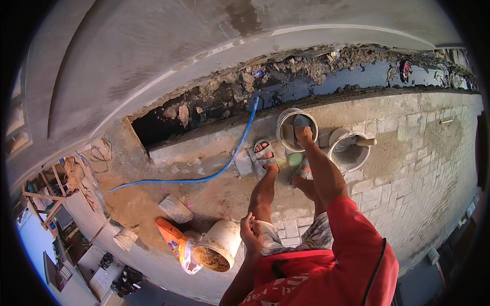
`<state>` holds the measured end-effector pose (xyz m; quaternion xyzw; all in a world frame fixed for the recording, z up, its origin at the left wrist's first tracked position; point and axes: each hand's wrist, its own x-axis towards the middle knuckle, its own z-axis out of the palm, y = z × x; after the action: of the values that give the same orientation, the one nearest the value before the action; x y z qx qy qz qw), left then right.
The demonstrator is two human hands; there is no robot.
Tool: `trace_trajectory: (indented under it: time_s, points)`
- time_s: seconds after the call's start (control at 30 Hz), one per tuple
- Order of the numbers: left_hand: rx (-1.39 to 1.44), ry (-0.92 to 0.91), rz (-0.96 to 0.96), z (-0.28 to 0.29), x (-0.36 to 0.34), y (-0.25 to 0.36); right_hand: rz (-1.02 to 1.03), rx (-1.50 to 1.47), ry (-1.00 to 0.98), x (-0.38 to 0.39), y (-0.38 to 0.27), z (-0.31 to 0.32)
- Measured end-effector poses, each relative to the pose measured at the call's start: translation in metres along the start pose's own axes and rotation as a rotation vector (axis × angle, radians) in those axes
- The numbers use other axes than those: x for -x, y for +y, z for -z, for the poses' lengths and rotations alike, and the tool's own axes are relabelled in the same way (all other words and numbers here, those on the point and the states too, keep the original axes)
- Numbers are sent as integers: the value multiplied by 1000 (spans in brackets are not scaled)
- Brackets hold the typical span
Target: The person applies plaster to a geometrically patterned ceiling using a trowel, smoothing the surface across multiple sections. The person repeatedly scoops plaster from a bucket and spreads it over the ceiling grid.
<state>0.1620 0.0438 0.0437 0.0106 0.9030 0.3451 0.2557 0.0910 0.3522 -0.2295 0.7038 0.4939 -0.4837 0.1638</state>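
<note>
My right hand (304, 133) reaches into a white bucket (282, 118), fingers closed on a grey trowel-like tool (300, 122) over the dark contents. Beside it on the right stands a second white bucket (351, 163) with a handled tool (366, 142) across its rim. My left hand (251, 232) is by my left thigh, fingers curled round something thin and pale that I cannot make out. My sandalled feet (264, 153) are on the pavers just below and left of the first bucket.
A drainage trench (357, 76) with dark water and rubble runs along a grey wall (168, 46). A blue hose (214, 175) crosses the ground into it. At lower left are a bucket of sand (219, 237), an orange sack (174, 239) and a loose block (176, 208); wooden framing (51, 196) stands far left.
</note>
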Motion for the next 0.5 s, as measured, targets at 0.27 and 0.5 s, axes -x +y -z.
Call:
trace_trajectory:
  time_s: [0.27,0.5]
  points:
    - [-158,130,-133,-8,-4,-20,-36,34,110,-52,-3,-59]
    - [-129,110,-149,-13,6,-7,259,-712,-400,-35,68,24]
